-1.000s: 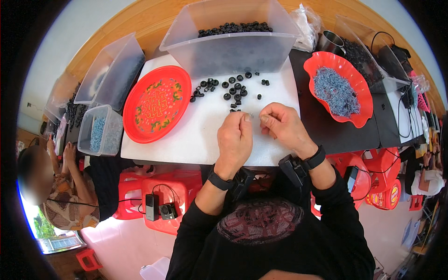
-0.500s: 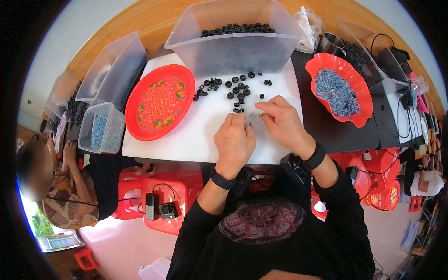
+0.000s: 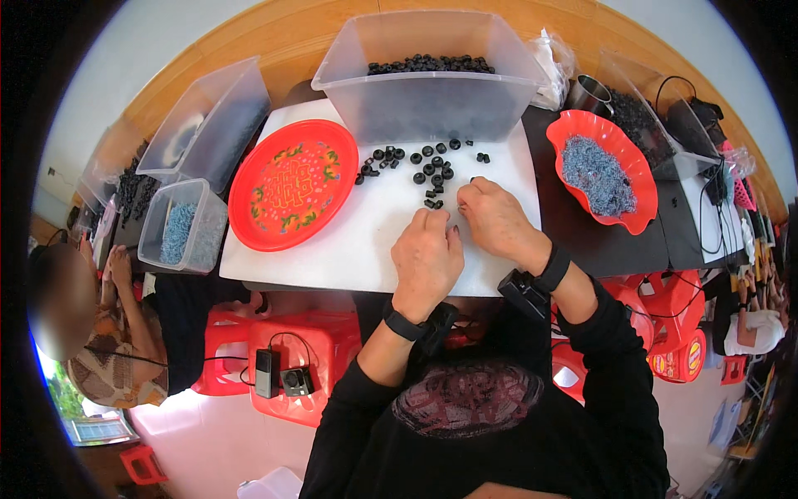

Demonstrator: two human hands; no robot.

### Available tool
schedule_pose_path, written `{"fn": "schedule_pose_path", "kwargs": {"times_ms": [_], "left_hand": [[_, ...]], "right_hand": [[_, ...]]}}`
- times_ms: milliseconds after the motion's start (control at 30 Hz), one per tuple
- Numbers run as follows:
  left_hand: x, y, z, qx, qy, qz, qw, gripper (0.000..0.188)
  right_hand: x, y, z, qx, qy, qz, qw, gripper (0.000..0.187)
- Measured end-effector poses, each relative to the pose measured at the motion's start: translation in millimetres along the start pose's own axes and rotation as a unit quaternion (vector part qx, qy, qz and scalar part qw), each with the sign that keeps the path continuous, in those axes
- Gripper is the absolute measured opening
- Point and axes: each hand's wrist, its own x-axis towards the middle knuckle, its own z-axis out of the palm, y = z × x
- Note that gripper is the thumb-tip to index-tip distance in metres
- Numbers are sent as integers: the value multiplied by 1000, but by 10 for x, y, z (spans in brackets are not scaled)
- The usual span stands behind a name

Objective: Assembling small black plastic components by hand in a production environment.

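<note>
— How does each grip stand?
— The left grip (image 3: 426, 256) has its fingers curled, the thumb beside the forefinger; the right grip (image 3: 500, 223) curls in just beside it; whether either pinches anything I cannot tell, as the fingers themselves hide it.
— And the black pieces?
— A few small black pieces (image 3: 433, 202) lie just beyond the left fingertips, on the white sheet (image 3: 357, 262) over the tabletop (image 3: 573, 245); a loose group of round black pieces (image 3: 429, 169) lies a little farther beyond.
— How should such small parts be worked?
— Best, I think, with both grips low over the sheet, one steadying while the other does the fine work; a light fingertip pinch seems wise; knuckles should clear the loose pieces, lest they roll.
— What stands farther out?
— A round red tray (image 3: 293, 183) left of both grips; a scalloped red bowl (image 3: 578, 125) of blue-grey bits (image 3: 598, 173) to their right; a clear bin (image 3: 416, 112) straight beyond, with black parts (image 3: 432, 64) heaped inside.
</note>
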Motion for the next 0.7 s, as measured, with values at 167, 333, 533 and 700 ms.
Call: {"fn": "schedule_pose_path", "kwargs": {"times_ms": [167,333,533,700], "left_hand": [[7,-3,1,-14,13,8,1000,14],[41,15,-29,-117,49,42,991,16],[60,33,-81,-209,50,99,972,27],[47,67,-118,-242,15,69,968,25]], "right_hand": [[0,-1,-15,16,27,24,999,5],[-33,-106,-173,156,58,40,985,2],[-81,-104,-244,516,-63,176,836,7],[-146,-38,-225,650,-117,222,717,7]]}}
